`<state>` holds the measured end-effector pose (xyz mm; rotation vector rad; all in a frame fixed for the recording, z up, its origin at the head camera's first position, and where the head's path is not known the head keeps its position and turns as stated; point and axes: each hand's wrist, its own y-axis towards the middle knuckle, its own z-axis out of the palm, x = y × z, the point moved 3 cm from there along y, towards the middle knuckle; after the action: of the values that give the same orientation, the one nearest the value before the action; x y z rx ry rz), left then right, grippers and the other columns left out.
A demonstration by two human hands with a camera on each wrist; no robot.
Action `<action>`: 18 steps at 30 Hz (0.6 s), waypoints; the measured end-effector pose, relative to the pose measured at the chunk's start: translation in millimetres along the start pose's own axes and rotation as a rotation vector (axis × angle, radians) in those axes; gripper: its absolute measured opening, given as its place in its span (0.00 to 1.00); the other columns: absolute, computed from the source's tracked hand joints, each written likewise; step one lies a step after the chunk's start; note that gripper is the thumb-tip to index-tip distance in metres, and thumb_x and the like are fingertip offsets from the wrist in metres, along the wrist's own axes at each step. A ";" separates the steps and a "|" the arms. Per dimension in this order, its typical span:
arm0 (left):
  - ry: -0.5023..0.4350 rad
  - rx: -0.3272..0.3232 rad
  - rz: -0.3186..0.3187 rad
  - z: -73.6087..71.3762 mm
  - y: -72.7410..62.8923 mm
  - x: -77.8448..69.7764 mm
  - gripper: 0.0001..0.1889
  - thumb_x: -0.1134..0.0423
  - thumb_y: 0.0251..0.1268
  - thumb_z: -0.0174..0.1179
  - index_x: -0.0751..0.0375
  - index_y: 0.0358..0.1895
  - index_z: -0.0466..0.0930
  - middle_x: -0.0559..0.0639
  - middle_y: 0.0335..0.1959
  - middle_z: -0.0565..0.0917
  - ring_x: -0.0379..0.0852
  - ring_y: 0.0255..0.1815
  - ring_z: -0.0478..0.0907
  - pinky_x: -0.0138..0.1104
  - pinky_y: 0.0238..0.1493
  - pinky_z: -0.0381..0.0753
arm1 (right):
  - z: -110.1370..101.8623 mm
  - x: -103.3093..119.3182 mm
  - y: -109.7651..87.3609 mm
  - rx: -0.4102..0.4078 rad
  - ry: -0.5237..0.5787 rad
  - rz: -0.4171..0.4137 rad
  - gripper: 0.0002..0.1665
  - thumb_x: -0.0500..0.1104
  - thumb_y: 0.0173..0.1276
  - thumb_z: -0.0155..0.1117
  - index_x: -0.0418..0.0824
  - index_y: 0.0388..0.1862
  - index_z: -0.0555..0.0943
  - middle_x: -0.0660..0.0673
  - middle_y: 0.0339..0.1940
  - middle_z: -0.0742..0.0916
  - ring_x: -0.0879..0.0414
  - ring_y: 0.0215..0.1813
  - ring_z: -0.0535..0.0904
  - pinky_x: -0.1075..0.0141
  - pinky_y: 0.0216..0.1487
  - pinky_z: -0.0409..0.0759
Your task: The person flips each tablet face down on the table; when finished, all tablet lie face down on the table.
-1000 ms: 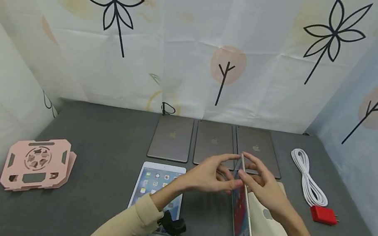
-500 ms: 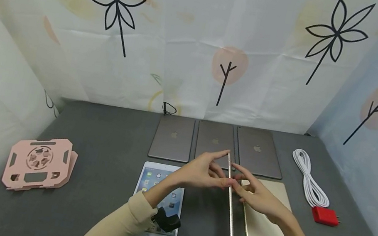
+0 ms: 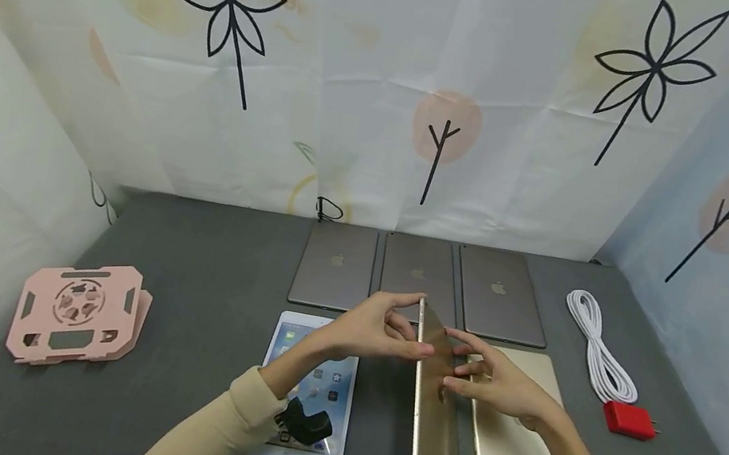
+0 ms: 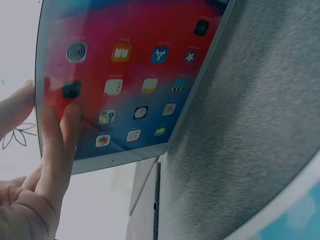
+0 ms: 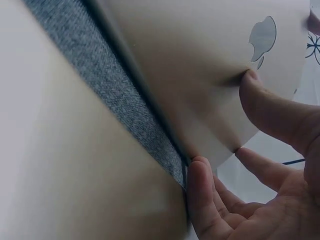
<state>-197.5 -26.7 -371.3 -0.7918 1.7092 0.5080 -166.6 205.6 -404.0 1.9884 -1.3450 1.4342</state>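
Observation:
A gold-backed tablet point(image 3: 436, 423) stands tilted on edge above the table, its back facing right. My left hand point(image 3: 369, 332) grips it near the far edge, thumb on the back and fingers on the screen side. Lit app icons show on the tablet's screen point(image 4: 130, 75) in the left wrist view. My right hand point(image 3: 505, 382) touches the gold back with thumb and fingertips; the right wrist view shows its thumb point(image 5: 260, 95) near the apple logo. Below that hand lies another gold tablet point(image 3: 505, 447), face down. A white-framed tablet point(image 3: 339, 410) with a lit screen lies under my left forearm.
Several grey tablets, point(image 3: 332, 275) among them, lie face down along the table's back edge. At the right are a coiled white cable point(image 3: 595, 349) and a red plug adapter point(image 3: 629, 421). Pink cut-out plates point(image 3: 78, 315) lie at the left, and a patterned cloth point(image 3: 358, 96) hangs behind.
The held tablet has moved left, away from the gold tablet on the table, and turned so its back now shows. My right hand has loosened from its edge onto its back.

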 end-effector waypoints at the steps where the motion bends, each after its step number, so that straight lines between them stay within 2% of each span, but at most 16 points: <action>1: -0.015 -0.006 -0.007 -0.6 -1.3 1.1 0.47 0.60 0.68 0.68 0.63 0.83 0.47 0.60 0.40 0.91 0.46 0.41 0.91 0.46 0.48 0.87 | 0.3 0.2 0.3 -0.005 -0.010 -0.002 0.49 0.49 0.72 0.69 0.39 0.83 0.55 0.24 0.75 0.65 0.35 0.67 0.74 0.47 0.58 0.81; 3: -0.044 -0.021 -0.021 -1.5 -3.6 3.6 0.48 0.61 0.67 0.69 0.63 0.83 0.48 0.61 0.40 0.91 0.48 0.41 0.91 0.46 0.48 0.87 | 1.0 0.8 1.1 -0.014 -0.027 -0.003 0.49 0.50 0.71 0.70 0.39 0.82 0.56 0.24 0.74 0.66 0.35 0.67 0.75 0.46 0.58 0.80; 10: -0.094 -0.077 -0.056 -2.9 -11.0 13.0 0.48 0.63 0.63 0.71 0.63 0.82 0.52 0.57 0.35 0.90 0.47 0.38 0.90 0.35 0.46 0.84 | 4.4 0.5 3.3 -0.019 -0.056 0.000 0.50 0.50 0.69 0.71 0.38 0.82 0.58 0.26 0.74 0.67 0.36 0.66 0.73 0.44 0.60 0.79; 14: -0.125 -0.115 -0.063 -3.0 -16.4 17.7 0.48 0.66 0.61 0.71 0.64 0.81 0.53 0.56 0.34 0.89 0.47 0.37 0.90 0.38 0.52 0.85 | 5.2 -1.3 4.3 -0.041 -0.078 -0.002 0.50 0.50 0.68 0.73 0.37 0.81 0.59 0.28 0.73 0.69 0.37 0.66 0.73 0.41 0.62 0.76; 18: -0.164 -0.117 -0.063 -4.9 -20.5 25.7 0.48 0.69 0.60 0.71 0.65 0.81 0.52 0.50 0.30 0.88 0.42 0.34 0.89 0.40 0.54 0.85 | 5.9 -1.8 4.2 -0.084 -0.100 0.010 0.53 0.50 0.65 0.75 0.37 0.81 0.58 0.28 0.70 0.70 0.39 0.64 0.74 0.37 0.63 0.73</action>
<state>-189.5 -50.4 -393.3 -0.8604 1.5098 0.6170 -167.0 200.2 -409.1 2.0250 -1.4344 1.2757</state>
